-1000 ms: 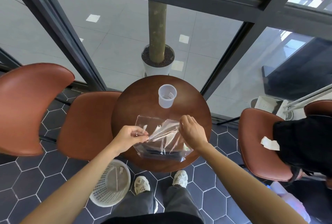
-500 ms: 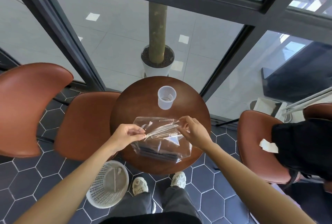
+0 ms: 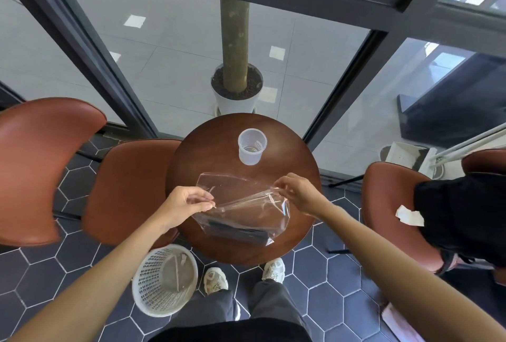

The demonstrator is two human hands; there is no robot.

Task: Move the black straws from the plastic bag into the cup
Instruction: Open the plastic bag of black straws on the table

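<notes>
Both hands have drawn further apart since a second ago, stretching the mouth of the plastic bag (image 3: 241, 204) wider. Left hand (image 3: 186, 204) pinches one edge, right hand (image 3: 297, 193) pinches the other. Black straws (image 3: 238, 232) lie inside at the bag's near end, on the table (image 3: 208, 150); the cup (image 3: 252, 150) stands upright beyond the bag. Opening is under way; next, one hand likely must reach inside.

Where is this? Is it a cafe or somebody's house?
Probably a cafe or lounge corner, though I can't be sure: a small round wooden table, padded brown chairs around it, and tall glass walls with a potted tree outside.
</notes>
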